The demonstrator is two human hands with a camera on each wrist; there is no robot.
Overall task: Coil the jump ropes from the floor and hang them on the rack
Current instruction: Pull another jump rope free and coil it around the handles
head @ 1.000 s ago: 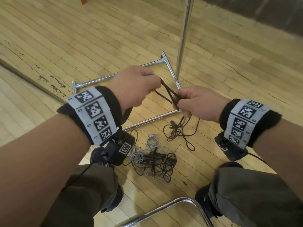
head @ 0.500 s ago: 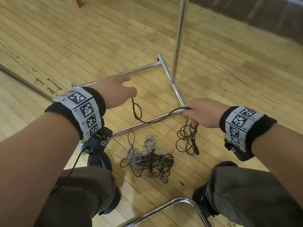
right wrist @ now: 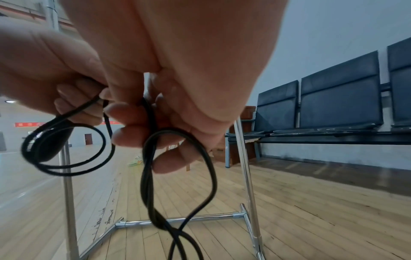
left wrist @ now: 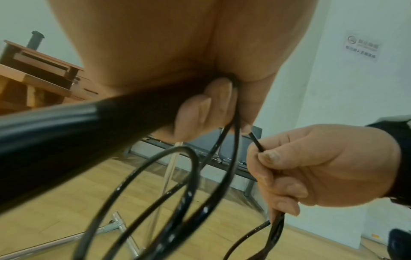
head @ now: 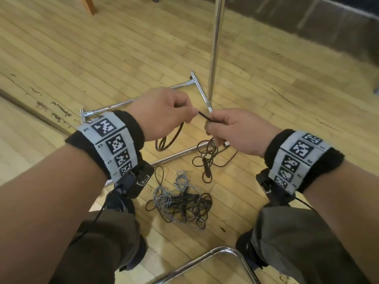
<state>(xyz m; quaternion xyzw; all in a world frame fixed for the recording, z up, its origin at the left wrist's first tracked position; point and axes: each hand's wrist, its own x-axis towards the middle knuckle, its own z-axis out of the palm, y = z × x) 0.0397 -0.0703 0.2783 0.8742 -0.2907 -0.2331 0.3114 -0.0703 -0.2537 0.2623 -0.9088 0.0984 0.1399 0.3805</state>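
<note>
Your left hand (head: pixel 164 113) pinches the black rope (head: pixel 204 116) at the top of a few hanging loops, and your right hand (head: pixel 231 130) is curled round the next stretch of it, so both hands are full, held close together above the floor (head: pixel 266 99) in front of the rack's base bars (head: pixel 174 156).

The likely trouble is the slack below your right hand: it trails down in a loose knot of turns with a handle (head: pixel 207 171) among them, and could snag or twist as you feed it. If your left pinch loosens, the loops (left wrist: pixel 155 193) could spill.

The rope is thin, glossy and springy-looking. A second tangle of grey and black ropes (head: pixel 180 203) lies on the floor between your knees, not yet coiled.
</note>
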